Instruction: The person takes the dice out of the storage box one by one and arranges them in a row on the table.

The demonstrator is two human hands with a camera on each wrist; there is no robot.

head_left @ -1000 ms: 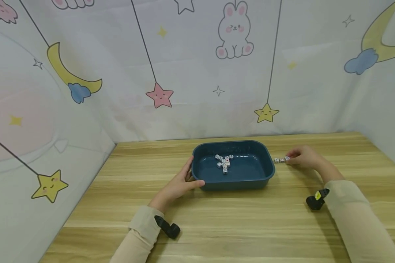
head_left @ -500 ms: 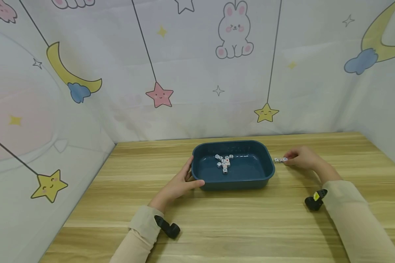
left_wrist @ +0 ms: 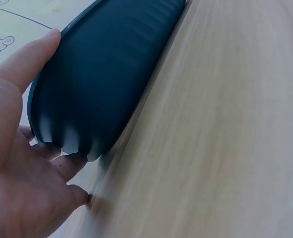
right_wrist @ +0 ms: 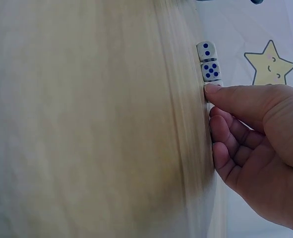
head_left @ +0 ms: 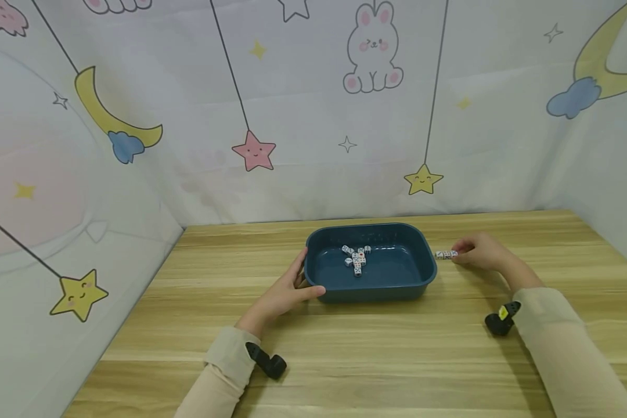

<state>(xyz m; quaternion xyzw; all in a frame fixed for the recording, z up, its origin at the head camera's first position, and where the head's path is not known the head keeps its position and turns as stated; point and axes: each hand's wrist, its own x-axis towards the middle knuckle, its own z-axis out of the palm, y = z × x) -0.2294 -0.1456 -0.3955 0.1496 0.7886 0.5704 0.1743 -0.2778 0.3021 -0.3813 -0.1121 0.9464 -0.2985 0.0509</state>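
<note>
A dark blue rectangular baking dish (head_left: 378, 295) stands on the wooden table, with several white dice (head_left: 357, 262) clustered in its left half. My left hand (head_left: 282, 293) holds the dish's left end, thumb at the near side and fingers around the corner; the left wrist view shows the dish wall (left_wrist: 96, 74) between thumb and fingers. Right of the dish, my right hand (head_left: 482, 252) pinches a die (head_left: 454, 253) at the right end of a short row. In the right wrist view, a two-dot die (right_wrist: 207, 52) and a five-dot die (right_wrist: 211, 71) continue that row beyond my thumb.
The wooden table (head_left: 376, 360) reaches back to a pale curtain (head_left: 303, 116) printed with a rabbit, stars and moons. More curtain hangs along the left and right sides. Black wrist cameras (head_left: 266, 361) stick out from both sleeves.
My right hand has shifted slightly left with its die, closing the small gap to the row. The left hand and the dish have stayed put.
</note>
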